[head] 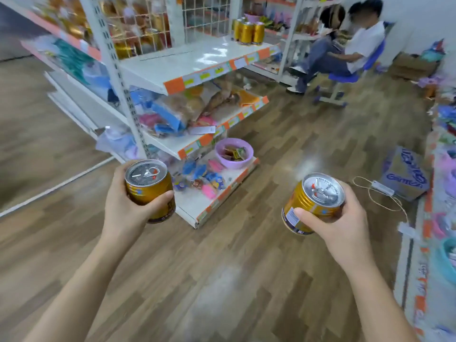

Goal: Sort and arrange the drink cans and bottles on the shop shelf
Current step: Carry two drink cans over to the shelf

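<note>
Gold drink cans, two held over wood floor [222, 267] short of the shelving's front edges: left can [150, 191] gripped by left hand [125, 206], right can [313, 206], tilted, gripped by right hand [338, 223]; shelved cans [248, 32] clustered at white top shelf's [192, 62] far right corner

Nothing fully legible. Mid right, cardboard box [404, 174]: large blue lettering, upside down, too blurred to read for sure. Lower right, right can [313, 203]: white print panel on side, ring of embossed letters round lid rim, too small. Lower left, left can [148, 186]: label print blurred. Centre, shelf-edge tags [204, 75]: yellow, illegible
</note>
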